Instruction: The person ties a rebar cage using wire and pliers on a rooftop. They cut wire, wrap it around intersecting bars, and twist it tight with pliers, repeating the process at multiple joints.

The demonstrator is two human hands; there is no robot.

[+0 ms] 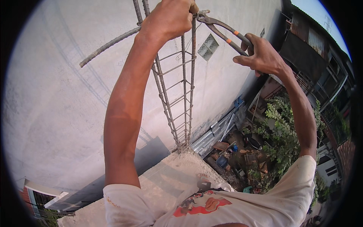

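My right hand [259, 54] holds the handles of end-cutting pincers [222, 28] with orange bands. The pincers' jaws are at a bar end near the top of an upright rebar column cage [184, 93]. My left hand [175, 17] is closed at the top of the cage, over the bars, just left of the jaws; what lies inside its fingers is partly hidden. From beside my left wrist a ribbed rebar piece [109, 45] sticks out to the left. Thin tie wire [179, 54] hangs by the cage, whose stirrups join the long bars down to the concrete.
A plastered wall [71, 99] with a diamond-shaped vent block [208, 47] stands behind the cage. Below me is a concrete ledge [170, 176], with a drop on its right to a yard holding metal sheets [215, 133], scattered debris and a leafy tree [278, 122].
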